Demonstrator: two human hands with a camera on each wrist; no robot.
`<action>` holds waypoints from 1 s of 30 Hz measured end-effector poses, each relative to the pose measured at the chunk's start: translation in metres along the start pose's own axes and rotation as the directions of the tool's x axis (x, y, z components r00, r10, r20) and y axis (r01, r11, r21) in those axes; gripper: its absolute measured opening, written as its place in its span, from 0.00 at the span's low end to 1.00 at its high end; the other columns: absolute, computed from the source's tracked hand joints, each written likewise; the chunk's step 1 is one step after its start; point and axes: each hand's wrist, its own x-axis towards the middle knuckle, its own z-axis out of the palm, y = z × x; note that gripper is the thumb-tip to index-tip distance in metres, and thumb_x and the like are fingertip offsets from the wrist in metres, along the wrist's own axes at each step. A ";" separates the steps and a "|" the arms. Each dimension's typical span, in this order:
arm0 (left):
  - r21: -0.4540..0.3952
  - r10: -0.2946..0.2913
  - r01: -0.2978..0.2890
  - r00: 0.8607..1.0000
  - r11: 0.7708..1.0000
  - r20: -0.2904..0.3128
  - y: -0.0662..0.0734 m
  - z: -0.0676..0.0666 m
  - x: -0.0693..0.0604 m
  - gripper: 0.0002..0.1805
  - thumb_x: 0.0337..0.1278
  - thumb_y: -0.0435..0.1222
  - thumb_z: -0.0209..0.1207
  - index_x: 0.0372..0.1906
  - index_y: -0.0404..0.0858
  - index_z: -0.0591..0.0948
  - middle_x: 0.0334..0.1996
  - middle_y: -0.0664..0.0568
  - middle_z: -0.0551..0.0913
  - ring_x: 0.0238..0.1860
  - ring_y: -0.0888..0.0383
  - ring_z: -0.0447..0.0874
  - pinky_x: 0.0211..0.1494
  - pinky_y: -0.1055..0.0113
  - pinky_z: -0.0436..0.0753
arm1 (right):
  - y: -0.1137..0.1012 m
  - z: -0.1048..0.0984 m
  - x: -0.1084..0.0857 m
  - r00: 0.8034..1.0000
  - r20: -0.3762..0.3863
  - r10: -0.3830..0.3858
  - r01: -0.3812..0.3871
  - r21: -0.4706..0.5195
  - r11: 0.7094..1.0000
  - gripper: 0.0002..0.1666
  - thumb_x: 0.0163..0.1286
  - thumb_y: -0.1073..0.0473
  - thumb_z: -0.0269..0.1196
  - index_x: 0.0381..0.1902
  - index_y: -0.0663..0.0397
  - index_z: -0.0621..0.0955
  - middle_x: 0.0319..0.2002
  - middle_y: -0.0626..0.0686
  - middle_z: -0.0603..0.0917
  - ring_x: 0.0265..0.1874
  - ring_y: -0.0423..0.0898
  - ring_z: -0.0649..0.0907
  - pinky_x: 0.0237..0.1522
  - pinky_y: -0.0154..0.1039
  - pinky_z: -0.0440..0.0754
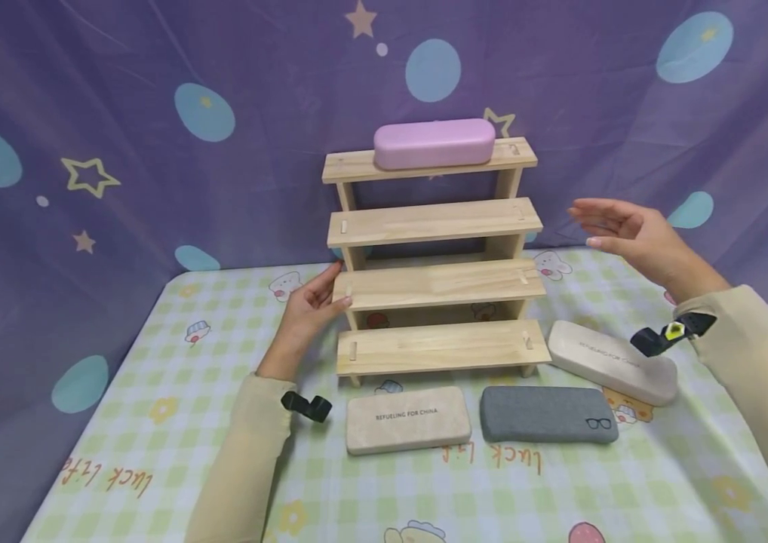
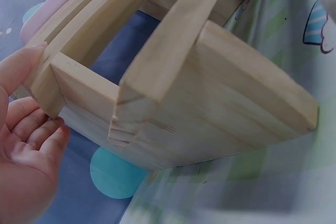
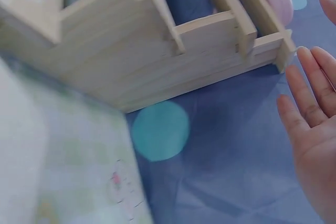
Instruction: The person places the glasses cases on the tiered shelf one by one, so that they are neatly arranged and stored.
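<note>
Pale wood stand [image 1: 434, 220], four stepped shelves, upright on green-checked tablecloth [image 1: 173, 362], roughly mid-frame in head view. Gripped at left end of third shelf from top by left hand [image 1: 311, 305]: thumb at front edge, fingers round behind. Resting lengthwise on top shelf, right of centre: pink case [image 1: 434, 145]. Off right side, level with upper shelves, with a gap to the wood: right hand [image 1: 638, 241], fingers nearly straight, thumb apart from them. In front of lowest shelf: beige case [image 1: 407, 431] lettered REFUELING FOR CHINA, grey case [image 1: 540, 415] with glasses drawing to its right. Just right of lowest shelf, slanted: second beige case [image 1: 584, 351]. Behind: purple backdrop [image 1: 133, 60], blue ovals, stars
</note>
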 end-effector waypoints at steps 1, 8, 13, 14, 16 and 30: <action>-0.005 0.001 -0.001 1.000 1.000 0.000 0.000 0.000 0.000 0.36 0.54 0.22 0.59 0.69 0.30 0.61 0.69 0.41 0.62 0.68 0.50 0.62 0.66 0.72 0.68 | 0.002 0.000 -0.004 1.000 0.001 0.016 -0.016 -0.012 1.000 0.30 0.66 0.77 0.53 0.66 0.60 0.68 0.59 0.42 0.76 0.57 0.35 0.75 0.53 0.23 0.74; -0.008 0.004 -0.004 1.000 1.000 -0.004 -0.001 0.000 -0.001 0.35 0.55 0.21 0.58 0.69 0.29 0.60 0.68 0.40 0.62 0.68 0.49 0.62 0.65 0.72 0.68 | 0.026 0.001 -0.035 1.000 0.028 -0.010 0.010 -0.007 1.000 0.30 0.65 0.79 0.51 0.66 0.63 0.68 0.58 0.43 0.78 0.57 0.34 0.75 0.53 0.22 0.74; 0.003 -0.003 0.003 1.000 1.000 0.005 -0.002 0.002 -0.001 0.36 0.54 0.22 0.59 0.69 0.30 0.60 0.68 0.40 0.62 0.67 0.49 0.63 0.65 0.72 0.68 | 0.044 -0.002 -0.064 0.997 0.052 -0.052 0.050 0.030 0.998 0.30 0.64 0.83 0.48 0.64 0.69 0.67 0.58 0.46 0.77 0.58 0.36 0.75 0.56 0.24 0.74; 0.001 -0.003 0.003 1.000 1.000 0.004 -0.002 0.003 -0.001 0.36 0.54 0.22 0.59 0.69 0.30 0.61 0.68 0.40 0.63 0.67 0.49 0.63 0.65 0.72 0.69 | 0.047 -0.003 -0.070 0.997 0.056 -0.051 0.049 0.035 0.998 0.30 0.64 0.83 0.47 0.64 0.70 0.66 0.59 0.47 0.77 0.58 0.37 0.75 0.56 0.25 0.73; -0.004 -0.002 0.002 1.000 1.000 0.003 -0.003 0.002 -0.001 0.36 0.54 0.22 0.60 0.69 0.30 0.61 0.68 0.40 0.63 0.67 0.49 0.63 0.64 0.73 0.69 | 0.052 -0.002 -0.082 0.998 0.057 -0.040 0.040 0.007 0.999 0.30 0.63 0.84 0.47 0.64 0.71 0.65 0.59 0.46 0.77 0.58 0.36 0.75 0.57 0.25 0.73; -0.017 0.016 -0.016 1.000 1.000 0.004 -0.003 -0.001 0.001 0.36 0.54 0.21 0.59 0.69 0.29 0.60 0.68 0.37 0.61 0.68 0.49 0.62 0.64 0.74 0.69 | 0.060 0.006 -0.137 0.966 -0.109 0.235 -0.256 -0.277 0.926 0.29 0.66 0.74 0.55 0.65 0.66 0.66 0.56 0.33 0.76 0.57 0.22 0.69 0.52 0.17 0.68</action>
